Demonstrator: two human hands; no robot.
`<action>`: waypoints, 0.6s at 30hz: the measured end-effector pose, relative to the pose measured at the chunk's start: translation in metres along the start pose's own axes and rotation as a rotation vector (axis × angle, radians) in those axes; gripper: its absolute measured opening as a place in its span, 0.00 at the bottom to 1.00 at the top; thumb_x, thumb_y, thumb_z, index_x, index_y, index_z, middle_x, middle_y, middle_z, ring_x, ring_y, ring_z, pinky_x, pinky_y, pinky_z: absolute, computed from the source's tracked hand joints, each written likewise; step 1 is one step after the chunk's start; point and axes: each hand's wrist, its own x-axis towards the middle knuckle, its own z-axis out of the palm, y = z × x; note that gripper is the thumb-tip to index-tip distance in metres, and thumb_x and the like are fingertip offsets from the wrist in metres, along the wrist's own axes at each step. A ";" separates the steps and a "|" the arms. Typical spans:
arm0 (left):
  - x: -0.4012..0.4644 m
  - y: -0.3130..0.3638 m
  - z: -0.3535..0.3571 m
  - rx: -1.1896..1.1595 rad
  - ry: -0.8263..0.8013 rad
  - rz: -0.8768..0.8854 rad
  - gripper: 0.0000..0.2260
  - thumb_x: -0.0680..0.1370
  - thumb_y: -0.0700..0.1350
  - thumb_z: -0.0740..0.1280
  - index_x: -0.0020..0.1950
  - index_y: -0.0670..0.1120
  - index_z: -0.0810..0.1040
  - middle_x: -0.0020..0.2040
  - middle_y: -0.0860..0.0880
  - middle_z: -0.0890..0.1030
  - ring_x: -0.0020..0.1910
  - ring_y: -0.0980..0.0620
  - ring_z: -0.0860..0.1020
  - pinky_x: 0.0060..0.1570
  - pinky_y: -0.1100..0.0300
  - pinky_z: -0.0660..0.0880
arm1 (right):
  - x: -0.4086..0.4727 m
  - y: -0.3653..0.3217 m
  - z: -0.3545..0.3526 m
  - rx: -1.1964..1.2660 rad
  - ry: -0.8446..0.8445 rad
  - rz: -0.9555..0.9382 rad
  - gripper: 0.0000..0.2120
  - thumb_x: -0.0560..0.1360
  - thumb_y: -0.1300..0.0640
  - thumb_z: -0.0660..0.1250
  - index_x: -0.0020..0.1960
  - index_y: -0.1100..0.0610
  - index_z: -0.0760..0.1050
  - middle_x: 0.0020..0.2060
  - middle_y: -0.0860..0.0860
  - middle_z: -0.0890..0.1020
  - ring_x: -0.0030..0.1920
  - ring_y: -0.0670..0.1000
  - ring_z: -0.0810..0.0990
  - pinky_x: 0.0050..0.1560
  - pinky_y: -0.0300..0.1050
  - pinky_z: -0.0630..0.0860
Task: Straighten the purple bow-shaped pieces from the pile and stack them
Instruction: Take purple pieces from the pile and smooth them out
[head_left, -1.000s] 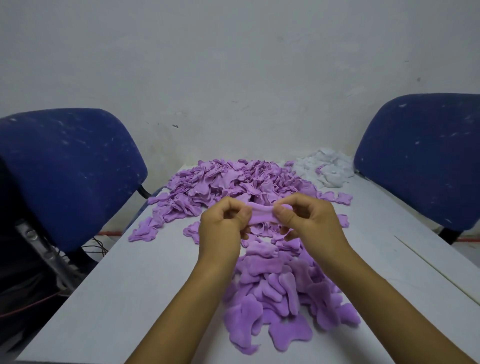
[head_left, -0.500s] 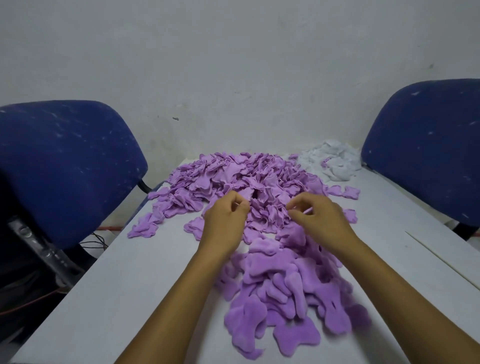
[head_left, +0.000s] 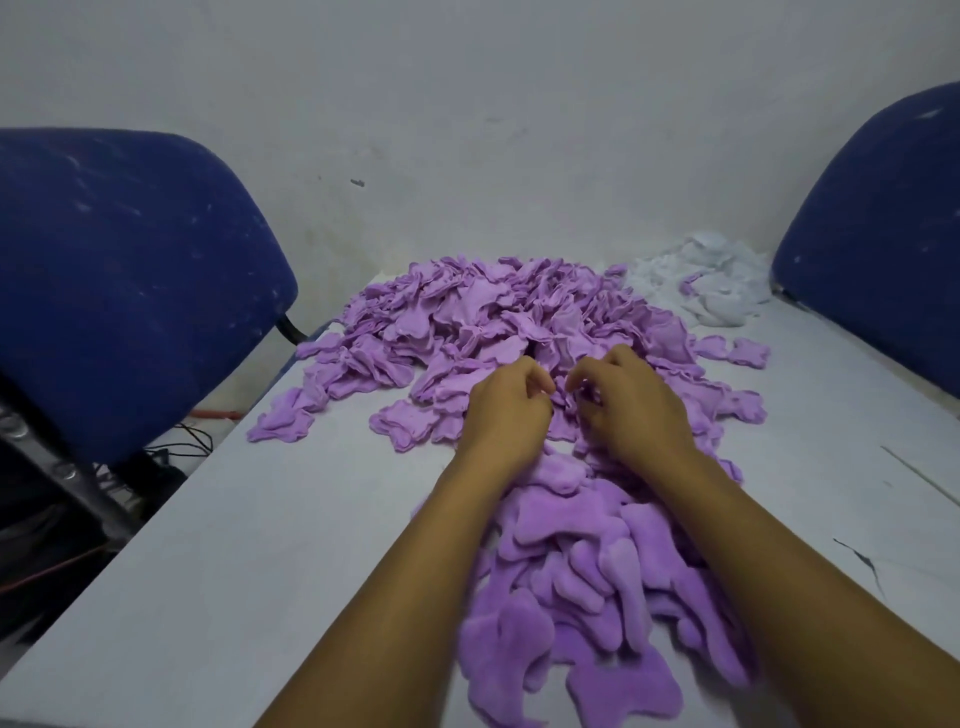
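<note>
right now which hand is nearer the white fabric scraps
Right. The right hand sits closer below the white fabric scraps; the left hand lies further to their left.

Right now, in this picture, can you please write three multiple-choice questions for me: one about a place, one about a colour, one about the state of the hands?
1. Where does the white fluffy heap lie on the table?
A. far right corner
B. near left corner
C. under the forearms

2. What colour are the two chairs, such as the left chair?
A. red
B. dark blue
C. green

3. What are the left hand and right hand doing?
A. resting flat on bare table
B. lifted high above the pile
C. down at the purple pile, fingers curled

Answers:
1 A, it sits beside the right chair by the wall.
2 B, both backs are dark blue.
3 C, both hands rest among purple pieces.
</note>
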 end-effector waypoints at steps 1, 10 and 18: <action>0.000 0.000 0.001 -0.012 -0.002 -0.008 0.12 0.74 0.35 0.59 0.41 0.51 0.77 0.37 0.45 0.81 0.35 0.44 0.81 0.38 0.52 0.79 | 0.001 0.000 0.000 0.006 0.002 0.000 0.07 0.76 0.54 0.67 0.54 0.49 0.78 0.51 0.52 0.72 0.53 0.56 0.75 0.42 0.50 0.75; -0.009 0.004 -0.001 0.069 0.003 0.020 0.11 0.74 0.36 0.61 0.44 0.50 0.79 0.37 0.52 0.81 0.30 0.62 0.75 0.29 0.72 0.67 | 0.002 -0.011 0.011 0.009 -0.004 0.109 0.08 0.76 0.51 0.66 0.54 0.51 0.77 0.52 0.52 0.74 0.57 0.56 0.73 0.43 0.48 0.72; -0.011 0.008 -0.021 0.009 0.002 0.045 0.12 0.75 0.38 0.67 0.56 0.51 0.77 0.52 0.47 0.76 0.46 0.52 0.76 0.47 0.57 0.74 | 0.002 -0.013 -0.015 0.575 0.097 0.048 0.05 0.75 0.60 0.70 0.48 0.51 0.80 0.39 0.45 0.82 0.40 0.48 0.78 0.44 0.44 0.75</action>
